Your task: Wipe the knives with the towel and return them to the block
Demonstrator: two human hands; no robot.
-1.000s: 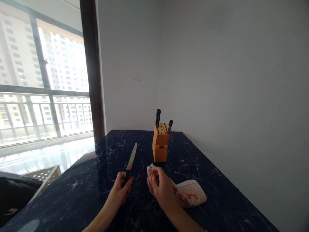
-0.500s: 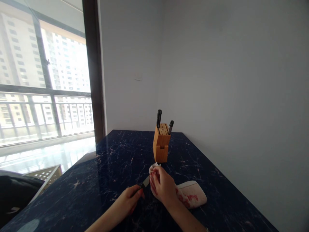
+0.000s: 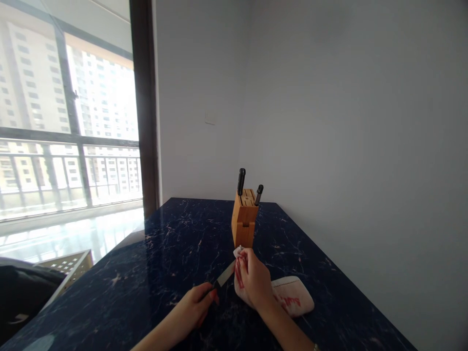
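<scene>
My left hand (image 3: 197, 303) is closed round the black handle of a knife (image 3: 226, 274), whose blade points up and to the right. My right hand (image 3: 256, 280) pinches a white cloth with red lettering (image 3: 294, 297) over the far end of the blade, so the tip is hidden. The rest of the cloth trails to the right and rests on the table. Just beyond my right hand stands a wooden knife block (image 3: 244, 229) with two black-handled tools in its slots.
The table (image 3: 190, 234) has a dark blue marbled top and meets the grey wall (image 3: 329, 136) at the back. A chair with a perforated frame (image 3: 73, 265) and a black item (image 3: 27, 292) on it stand at the left, before a large window (image 3: 69, 122).
My right hand has slid with the cloth along the blade, away from my left hand, so more of the blade shows. My left hand has hardly moved.
</scene>
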